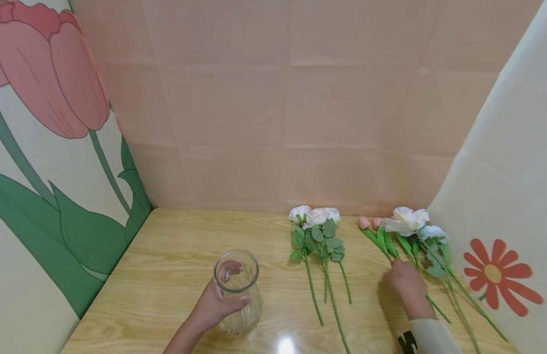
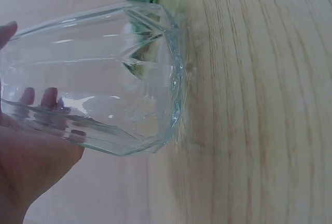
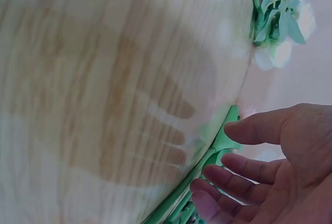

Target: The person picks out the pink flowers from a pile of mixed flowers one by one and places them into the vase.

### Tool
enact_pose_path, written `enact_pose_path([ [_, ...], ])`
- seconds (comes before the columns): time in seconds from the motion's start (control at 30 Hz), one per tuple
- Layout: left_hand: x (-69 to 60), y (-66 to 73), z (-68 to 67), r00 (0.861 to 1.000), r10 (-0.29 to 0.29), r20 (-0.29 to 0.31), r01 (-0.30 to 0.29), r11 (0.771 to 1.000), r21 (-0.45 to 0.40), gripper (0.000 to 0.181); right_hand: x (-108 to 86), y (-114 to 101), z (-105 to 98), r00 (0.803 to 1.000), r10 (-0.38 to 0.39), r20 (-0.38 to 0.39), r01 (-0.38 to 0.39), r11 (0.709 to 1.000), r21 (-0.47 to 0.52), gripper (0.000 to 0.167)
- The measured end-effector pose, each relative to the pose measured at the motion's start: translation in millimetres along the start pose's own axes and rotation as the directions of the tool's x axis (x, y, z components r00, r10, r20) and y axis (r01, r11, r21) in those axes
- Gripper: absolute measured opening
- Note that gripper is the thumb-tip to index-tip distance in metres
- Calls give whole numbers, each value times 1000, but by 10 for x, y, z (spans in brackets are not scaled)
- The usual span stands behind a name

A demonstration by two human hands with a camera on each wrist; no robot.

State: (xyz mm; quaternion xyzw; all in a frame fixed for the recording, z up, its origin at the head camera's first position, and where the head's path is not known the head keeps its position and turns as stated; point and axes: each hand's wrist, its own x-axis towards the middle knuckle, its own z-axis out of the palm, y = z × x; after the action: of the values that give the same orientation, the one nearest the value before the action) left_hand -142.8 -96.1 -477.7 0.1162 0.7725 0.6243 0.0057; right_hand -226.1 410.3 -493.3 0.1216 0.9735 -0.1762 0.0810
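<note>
A clear glass vase is upright in the head view, its round mouth facing up. My left hand grips it near the top, thumb on the near side and fingers behind the glass. The faceted base of the vase is at the wood surface in the left wrist view. My right hand is over the stems of pink tulips at the right. In the right wrist view the right hand has its thumb apart from loosely bent fingers, beside green leaves; no firm grip shows.
Pale roses with long green stems lie between the hands on the wooden table. Right of the tulips lie a large white flower and a pale blue flower. A pink backdrop hangs behind, with printed cloths at both sides.
</note>
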Motion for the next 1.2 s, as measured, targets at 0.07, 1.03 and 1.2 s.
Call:
enact_pose_path([
  [0.07,-1,4,-2,1000,-2,2,2,1000,1,72,1,2,-5,1000,5,-1,-5,1000,2,40],
  [1.03,13,-50,-15,1000,0,29,1,1000,-10,72,108,129,17,1000,11,-8,-11,1000,-15,23],
  [1.2,23,-44,-17,1000,4,29,-3,1000,-23,72,132,183,38,999,-12,-39,12,1000,-7,21],
])
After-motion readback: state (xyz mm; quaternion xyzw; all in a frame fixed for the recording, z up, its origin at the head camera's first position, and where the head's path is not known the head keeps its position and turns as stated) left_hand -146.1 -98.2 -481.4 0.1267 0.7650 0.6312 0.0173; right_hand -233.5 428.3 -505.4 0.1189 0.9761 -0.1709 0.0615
